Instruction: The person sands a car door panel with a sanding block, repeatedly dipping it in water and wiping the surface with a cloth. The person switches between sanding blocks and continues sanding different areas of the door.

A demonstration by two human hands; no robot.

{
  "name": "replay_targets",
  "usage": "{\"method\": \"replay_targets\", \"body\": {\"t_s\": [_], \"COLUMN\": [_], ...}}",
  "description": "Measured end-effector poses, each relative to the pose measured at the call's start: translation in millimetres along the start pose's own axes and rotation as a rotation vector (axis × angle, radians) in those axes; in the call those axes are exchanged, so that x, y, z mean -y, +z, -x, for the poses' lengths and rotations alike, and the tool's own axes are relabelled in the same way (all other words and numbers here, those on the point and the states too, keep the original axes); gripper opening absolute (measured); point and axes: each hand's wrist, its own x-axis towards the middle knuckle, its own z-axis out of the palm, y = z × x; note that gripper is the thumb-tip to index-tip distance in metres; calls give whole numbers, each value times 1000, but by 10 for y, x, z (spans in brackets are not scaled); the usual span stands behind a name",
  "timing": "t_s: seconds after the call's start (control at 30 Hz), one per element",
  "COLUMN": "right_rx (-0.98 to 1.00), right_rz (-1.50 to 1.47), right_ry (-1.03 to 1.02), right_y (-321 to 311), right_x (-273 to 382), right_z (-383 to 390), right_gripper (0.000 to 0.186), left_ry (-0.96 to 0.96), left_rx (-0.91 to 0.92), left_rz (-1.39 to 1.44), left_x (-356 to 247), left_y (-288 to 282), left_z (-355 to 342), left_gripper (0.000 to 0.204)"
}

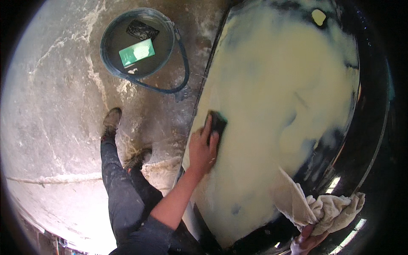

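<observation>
My left hand (203,146) presses a dark sanding block (218,122), greenish along one edge, onto a large black vehicle panel coated with pale yellow filler (259,102). The fingers lie along the block near the panel's left edge. At the lower right, my right hand (307,242) grips a bunched off-white cloth (329,212); one flap of it hangs over the filler. Darker patches show through the coating at several spots, mostly toward the right side and the top.
On the concrete floor (63,114) to the left stands a dark bucket (103,53) of water, its handle (186,68) swung to the right. In it lie a green block (137,52) and a crumpled black piece (142,29). My legs and boots (112,119) are beside the panel.
</observation>
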Motion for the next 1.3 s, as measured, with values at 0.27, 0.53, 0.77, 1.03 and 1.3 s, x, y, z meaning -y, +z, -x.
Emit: {"method": "replay_targets", "body": {"t_s": [0.27, 0.53, 0.77, 1.03, 1.3], "right_rx": [169, -24, 158, 14, 92], "right_rz": [-247, -92, -9, -124, -453], "right_ry": [172, 21, -103, 66, 511], "right_y": [-137, -165, 14, 125, -179], "right_x": [-57, 121, -68, -25, 118], "right_z": [-231, -268, 356, 249, -201], "right_gripper": [66, 62, 55, 67, 85], "left_ry": [-118, -74, -76, -85, 30], "left_rx": [-34, 13, -51, 85, -46], "left_rz": [63, 128, 114, 159, 150], "left_x": [282, -359, -57, -654, -441], "left_y": [257, -79, 304, -174, 227], "left_z": [-729, 316, -1361, 604, -1430], "left_gripper": [56, 61, 57, 66, 56]}}
